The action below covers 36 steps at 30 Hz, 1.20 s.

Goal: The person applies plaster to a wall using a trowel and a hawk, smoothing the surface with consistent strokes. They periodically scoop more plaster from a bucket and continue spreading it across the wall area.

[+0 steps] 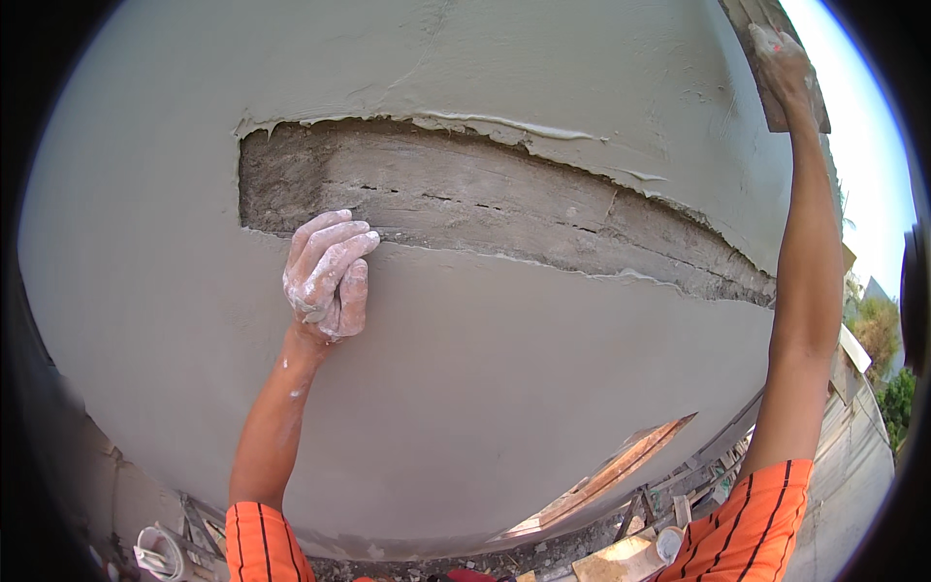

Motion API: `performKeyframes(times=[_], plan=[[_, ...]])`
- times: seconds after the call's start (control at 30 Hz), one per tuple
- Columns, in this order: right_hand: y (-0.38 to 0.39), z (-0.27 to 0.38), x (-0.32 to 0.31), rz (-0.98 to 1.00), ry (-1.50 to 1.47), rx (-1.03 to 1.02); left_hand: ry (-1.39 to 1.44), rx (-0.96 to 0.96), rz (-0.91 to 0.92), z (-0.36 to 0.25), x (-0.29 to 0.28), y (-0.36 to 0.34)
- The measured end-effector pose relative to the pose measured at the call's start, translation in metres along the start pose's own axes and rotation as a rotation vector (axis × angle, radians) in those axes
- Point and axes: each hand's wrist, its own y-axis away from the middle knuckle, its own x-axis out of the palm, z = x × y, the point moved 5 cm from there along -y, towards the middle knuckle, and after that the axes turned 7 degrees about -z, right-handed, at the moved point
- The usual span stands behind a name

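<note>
A wall of wet grey plaster fills the view, with a long bare strip of rough masonry running across it, unplastered. My left hand, smeared with pale plaster, rests flat on the wall at the strip's lower left edge, fingers close together and empty. My right hand reaches high to the upper right and grips a wooden float pressed against the wall's top corner. Both sleeves are orange with dark stripes.
Below the wall lie wooden boards, planks and rubble on the ground. A white bucket-like thing sits at the lower left. Trees and sky show past the wall's right edge.
</note>
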Motion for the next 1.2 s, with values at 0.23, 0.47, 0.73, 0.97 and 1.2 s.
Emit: performKeyframes(times=[0.23,0.47,0.73,0.97,1.2], plan=[[0.122,0.053,-0.041,-0.104,-0.07,-0.256,0.003,0.011,0.005,0.001,0.007,-0.002],[0.14,0.13,-0.007,0.07,-0.142,-0.363,0.046,0.016,-0.018,0.003,-0.003,0.003],[-0.037,0.02,0.039,0.07,-0.153,0.093,-0.024,-0.038,-0.045,-0.001,0.006,0.002],[-0.047,-0.128,0.063,0.074,-0.037,0.486,-0.306,-0.016,-0.012,-0.002,-0.003,-0.014],[0.0,-0.182,0.056,-0.116,0.147,0.267,-0.314,-0.013,-0.018,0.005,0.002,-0.004]])
